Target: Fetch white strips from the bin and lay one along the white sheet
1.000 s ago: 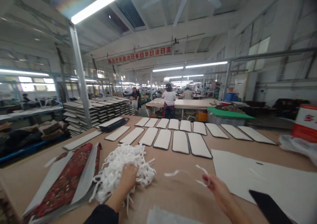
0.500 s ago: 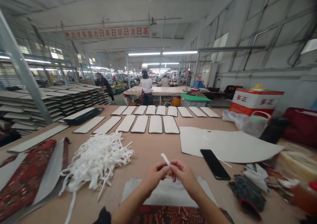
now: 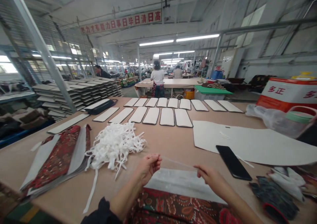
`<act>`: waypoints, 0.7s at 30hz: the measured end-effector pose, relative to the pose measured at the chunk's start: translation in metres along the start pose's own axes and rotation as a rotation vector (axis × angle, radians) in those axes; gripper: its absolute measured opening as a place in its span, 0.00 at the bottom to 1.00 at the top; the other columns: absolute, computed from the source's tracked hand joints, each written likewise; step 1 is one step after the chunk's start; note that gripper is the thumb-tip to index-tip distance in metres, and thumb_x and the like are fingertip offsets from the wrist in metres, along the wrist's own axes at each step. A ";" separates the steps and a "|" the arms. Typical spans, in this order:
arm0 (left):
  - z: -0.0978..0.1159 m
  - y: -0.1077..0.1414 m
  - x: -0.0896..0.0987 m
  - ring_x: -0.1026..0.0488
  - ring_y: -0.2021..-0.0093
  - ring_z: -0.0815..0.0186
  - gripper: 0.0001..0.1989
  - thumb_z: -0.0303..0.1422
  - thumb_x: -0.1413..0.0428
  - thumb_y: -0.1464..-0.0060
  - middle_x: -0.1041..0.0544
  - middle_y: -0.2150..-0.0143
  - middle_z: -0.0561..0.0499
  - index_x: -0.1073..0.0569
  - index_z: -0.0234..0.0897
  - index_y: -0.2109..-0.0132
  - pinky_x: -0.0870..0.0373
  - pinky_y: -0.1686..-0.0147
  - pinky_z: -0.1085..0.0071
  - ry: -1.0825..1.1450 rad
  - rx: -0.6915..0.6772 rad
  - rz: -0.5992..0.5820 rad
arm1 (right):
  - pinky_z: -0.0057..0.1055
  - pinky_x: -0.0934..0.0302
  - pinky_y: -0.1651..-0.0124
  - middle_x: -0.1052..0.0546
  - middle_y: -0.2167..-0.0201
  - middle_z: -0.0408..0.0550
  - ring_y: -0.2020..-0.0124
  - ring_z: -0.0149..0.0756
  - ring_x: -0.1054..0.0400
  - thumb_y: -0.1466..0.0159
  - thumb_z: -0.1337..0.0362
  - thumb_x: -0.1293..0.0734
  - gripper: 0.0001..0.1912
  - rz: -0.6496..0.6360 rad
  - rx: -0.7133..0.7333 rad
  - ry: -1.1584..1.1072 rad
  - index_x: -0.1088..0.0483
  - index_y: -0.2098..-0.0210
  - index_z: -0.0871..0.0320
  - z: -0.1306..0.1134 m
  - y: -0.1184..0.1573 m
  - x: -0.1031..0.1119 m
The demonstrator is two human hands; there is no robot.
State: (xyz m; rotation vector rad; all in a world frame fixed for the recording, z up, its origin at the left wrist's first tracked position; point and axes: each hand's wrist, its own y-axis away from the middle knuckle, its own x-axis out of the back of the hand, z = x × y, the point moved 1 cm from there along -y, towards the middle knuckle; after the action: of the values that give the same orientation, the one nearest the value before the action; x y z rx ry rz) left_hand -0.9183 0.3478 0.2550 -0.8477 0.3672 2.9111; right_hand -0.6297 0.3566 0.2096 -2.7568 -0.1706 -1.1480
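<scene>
A thin white strip (image 3: 178, 163) is held stretched between the two hands above the near edge of the table (image 3: 163, 141): one end is pinched in the left hand (image 3: 148, 166), the other in the fingertips of the right hand (image 3: 210, 177). Directly beneath the strip a pale fabric piece (image 3: 180, 184) is laid over red patterned cloth (image 3: 178, 209) at the table's front edge. Open tabletop is seen ahead of the hands, bounded on the left by a heap of white strips (image 3: 115, 144), just beside a stack of red patterned panels (image 3: 58, 158), and on the right by a black phone (image 3: 233, 158) resting at the edge of a large white sheet (image 3: 260, 141). Two rows of white oblong pads (image 3: 167, 116) are set out across the far part of the table. A red and white box (image 3: 289, 93) is placed at the far right. A person (image 3: 158, 82) is seen standing at another table beyond.
</scene>
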 end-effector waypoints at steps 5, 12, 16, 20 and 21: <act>0.006 -0.007 0.040 0.37 0.82 0.78 0.13 0.33 0.38 0.58 0.30 0.78 0.55 0.30 0.31 0.64 0.40 0.82 0.82 -0.091 -0.057 0.116 | 0.30 0.44 0.73 0.29 0.77 0.46 0.79 0.34 0.39 0.47 0.52 0.44 0.23 -0.012 -0.038 -0.136 0.28 0.62 0.59 0.015 0.001 0.011; 0.012 -0.007 0.059 0.42 0.84 0.78 0.15 0.38 0.36 0.64 0.34 0.82 0.58 0.31 0.31 0.74 0.46 0.85 0.82 -0.243 -0.154 0.204 | 0.30 0.39 0.71 0.32 0.78 0.46 0.77 0.33 0.37 0.54 0.53 0.32 0.19 0.038 -0.307 -0.671 0.30 0.68 0.61 0.032 0.019 0.027; 0.009 -0.010 0.061 0.42 0.84 0.79 0.18 0.37 0.35 0.67 0.34 0.82 0.59 0.30 0.31 0.70 0.45 0.85 0.83 -0.211 -0.105 0.224 | 0.27 0.39 0.73 0.34 0.78 0.43 0.77 0.29 0.38 0.55 0.58 0.30 0.16 0.161 -0.341 -0.907 0.32 0.69 0.61 0.023 0.024 0.023; 0.009 -0.012 0.069 0.44 0.86 0.79 0.14 0.34 0.37 0.59 0.37 0.84 0.60 0.30 0.31 0.67 0.47 0.88 0.84 -0.181 -0.050 0.205 | 0.24 0.39 0.75 0.32 0.76 0.43 0.76 0.28 0.37 0.56 0.61 0.28 0.17 0.229 -0.329 -0.976 0.33 0.70 0.61 0.019 0.023 0.022; 0.010 -0.012 0.070 0.42 0.85 0.79 0.12 0.32 0.38 0.58 0.36 0.83 0.59 0.30 0.31 0.66 0.44 0.87 0.84 -0.153 -0.029 0.184 | 0.23 0.40 0.76 0.32 0.76 0.42 0.77 0.28 0.37 0.55 0.61 0.28 0.16 0.207 -0.327 -1.008 0.33 0.69 0.60 0.020 0.025 0.022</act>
State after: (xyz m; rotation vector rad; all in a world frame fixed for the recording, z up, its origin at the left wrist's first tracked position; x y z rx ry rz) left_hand -0.9805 0.3626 0.2228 -0.6188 0.4112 3.1326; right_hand -0.5964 0.3368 0.2091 -3.2503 0.2144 0.3654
